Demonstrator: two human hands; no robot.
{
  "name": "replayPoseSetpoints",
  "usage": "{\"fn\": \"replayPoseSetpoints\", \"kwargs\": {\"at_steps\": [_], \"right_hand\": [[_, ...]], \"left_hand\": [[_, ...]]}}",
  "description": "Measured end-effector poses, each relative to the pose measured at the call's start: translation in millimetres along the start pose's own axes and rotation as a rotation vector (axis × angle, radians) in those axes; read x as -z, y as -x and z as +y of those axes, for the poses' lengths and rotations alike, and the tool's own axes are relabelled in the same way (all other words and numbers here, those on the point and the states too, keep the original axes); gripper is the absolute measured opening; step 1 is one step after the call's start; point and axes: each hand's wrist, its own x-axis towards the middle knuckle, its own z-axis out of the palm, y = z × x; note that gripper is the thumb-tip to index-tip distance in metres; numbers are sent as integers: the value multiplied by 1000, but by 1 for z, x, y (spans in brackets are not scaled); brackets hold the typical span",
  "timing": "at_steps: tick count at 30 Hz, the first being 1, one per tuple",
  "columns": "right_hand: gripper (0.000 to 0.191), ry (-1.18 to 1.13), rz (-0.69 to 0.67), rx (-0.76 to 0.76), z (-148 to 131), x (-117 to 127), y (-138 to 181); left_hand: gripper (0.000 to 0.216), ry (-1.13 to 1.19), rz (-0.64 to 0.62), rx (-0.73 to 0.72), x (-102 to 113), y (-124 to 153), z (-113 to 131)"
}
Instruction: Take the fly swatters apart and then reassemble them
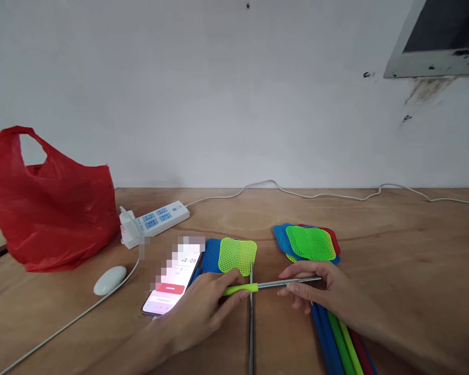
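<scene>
Nearest you in the head view, at right, coloured tubes (pixel 346 344) run side by side under your right forearm, and a bare metal rod (pixel 251 333) lies to their left, pointing away across the table (pixel 285 344). Just above that rod, you hold a second, steel shaft (pixel 273 284) crosswise between your hands. Your left hand (pixel 214 299) is closed round its lime-green grip (pixel 248 288); your right hand (pixel 324 286) pinches the far-right length between thumb and fingers.

That pinch looks light, so a hard pull or twist could let the smooth metal slip, and its thin end, close to your palm, might poke you. Dip the shaft and it could knock the bare rod, perhaps rolling it. Swing your left arm outward and you may shove the lit phone (pixel 172 297) beside it. Farther off, the left mesh panels (pixel 238 252) and right mesh panels (pixel 310 242) overlap loosely; a brushing knuckle might scatter them.
</scene>
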Motion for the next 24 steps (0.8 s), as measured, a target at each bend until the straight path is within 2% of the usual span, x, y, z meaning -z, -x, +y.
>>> {"fn": "replayPoseSetpoints", "kwargs": {"at_steps": [4, 8, 13, 16, 18, 23, 24], "right_hand": [[42, 285, -90, 41, -12, 6, 7], [39, 632, -86, 216, -22, 9, 12], [34, 926, -81, 433, -25, -3, 18], [34, 1005, -80, 511, -27, -10, 19], [34, 1014, -81, 521, -26, -6, 18], [35, 905, -7, 453, -13, 35, 11], [36, 892, -43, 451, -10, 42, 10]], "left_hand": [[30, -160, -57, -35, 8, 6, -5], [36, -253, -91, -53, 15, 10, -1], [40, -300, -107, -128, 19, 5, 17], [36, -302, -129, -149, 18, 5, 22], [33, -306, -126, -152, 17, 8, 21], [32, -366, -1, -70, 23, 26, 3], [32, -356, 1, -55, 24, 29, 0]]}}
